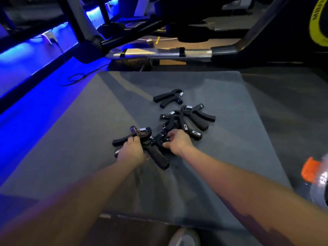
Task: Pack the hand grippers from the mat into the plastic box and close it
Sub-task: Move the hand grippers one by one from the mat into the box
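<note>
Several black hand grippers with metal springs lie on a grey mat (221, 157). One hand gripper (167, 97) sits alone at the far side; a cluster of hand grippers (191, 119) lies just behind my hands. My left hand (132, 151) grips a hand gripper (140, 134) at the near left of the pile. My right hand (177, 142) pinches the head of another hand gripper (158, 155), whose handle points toward me. A clear plastic box with an orange latch (309, 170) shows only partly at the right edge.
Gym machine frames and a metal base bar (159, 53) stand beyond the mat's far edge. A black cable (74, 79) lies on the blue-lit floor at left. My shoe (184, 237) is at the bottom, by the mat's near edge.
</note>
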